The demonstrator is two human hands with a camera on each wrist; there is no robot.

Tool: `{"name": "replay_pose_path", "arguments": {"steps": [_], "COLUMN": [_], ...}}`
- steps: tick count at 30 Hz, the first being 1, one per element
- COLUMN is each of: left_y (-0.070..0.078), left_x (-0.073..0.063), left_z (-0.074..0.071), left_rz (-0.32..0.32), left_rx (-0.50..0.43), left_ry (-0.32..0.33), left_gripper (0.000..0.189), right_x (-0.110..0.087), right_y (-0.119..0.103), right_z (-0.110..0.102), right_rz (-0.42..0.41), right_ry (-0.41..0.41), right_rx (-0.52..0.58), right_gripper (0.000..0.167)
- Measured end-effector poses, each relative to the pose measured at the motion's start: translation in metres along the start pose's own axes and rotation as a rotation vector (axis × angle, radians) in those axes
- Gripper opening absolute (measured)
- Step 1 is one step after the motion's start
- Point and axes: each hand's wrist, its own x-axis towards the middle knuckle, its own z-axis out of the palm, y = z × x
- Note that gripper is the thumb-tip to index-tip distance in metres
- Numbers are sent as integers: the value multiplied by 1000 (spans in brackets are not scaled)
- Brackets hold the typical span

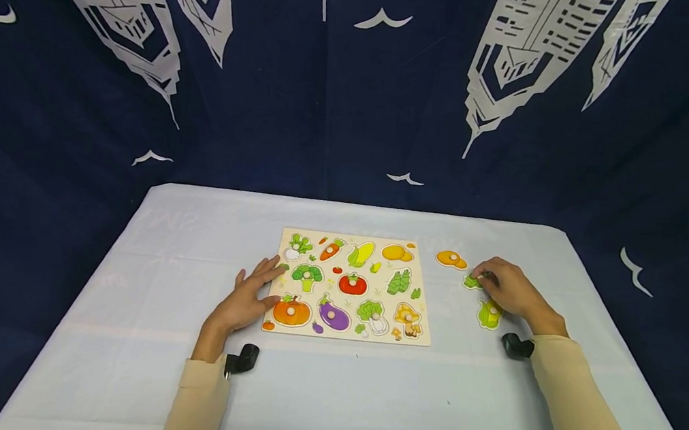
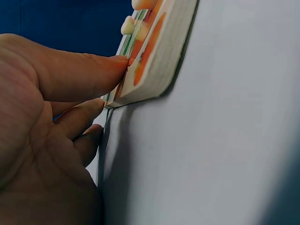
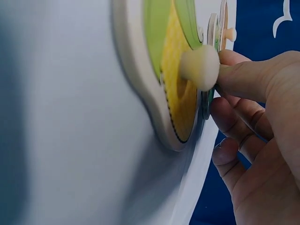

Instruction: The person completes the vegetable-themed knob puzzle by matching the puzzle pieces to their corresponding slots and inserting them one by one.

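Observation:
A wooden vegetable puzzle board [image 1: 319, 278] lies flat on the table. My left hand [image 1: 244, 304] rests at its left edge, fingers stretched out, thumb on the corner by the pumpkin piece [image 1: 291, 311]. In the left wrist view the thumb [image 2: 84, 70] presses the board's edge [image 2: 161, 70]. To the right of the board, my right hand [image 1: 509, 289] pinches a green puzzle piece [image 1: 471, 282] between thumb and fingers; its knob is hidden by them. A corn piece [image 1: 487, 315] with a pale knob [image 3: 201, 68] lies just nearer, and a potato piece [image 1: 450, 260] farther back.
Knobbed pieces such as a tomato [image 1: 353, 284], an eggplant [image 1: 333, 315] and a broccoli [image 1: 307, 276] sit in the board. Its corn, potato and green pea-pod pictures [image 1: 398, 281] show no knobs. A dark blue cloth [image 1: 310, 108] hangs behind the white-covered table [image 1: 337, 407].

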Motion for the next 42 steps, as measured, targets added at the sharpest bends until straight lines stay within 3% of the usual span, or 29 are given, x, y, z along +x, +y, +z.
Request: {"name": "replay_pose_path", "arguments": {"steps": [19,42], "left_y": [-1,-1], "left_x": [1,-1], "left_z": [2,1], "left_rz": [7,17], "left_rx": [3,-9], "left_ry": [-2,-1], "left_gripper": [60,61], "right_x": [-3,-1], "right_y": [-13,-43], "right_z": [-4,-5], "right_rz": [-33,-170], "right_ry": [11,48], "right_rx": [16,22], "right_gripper": [16,14]}}
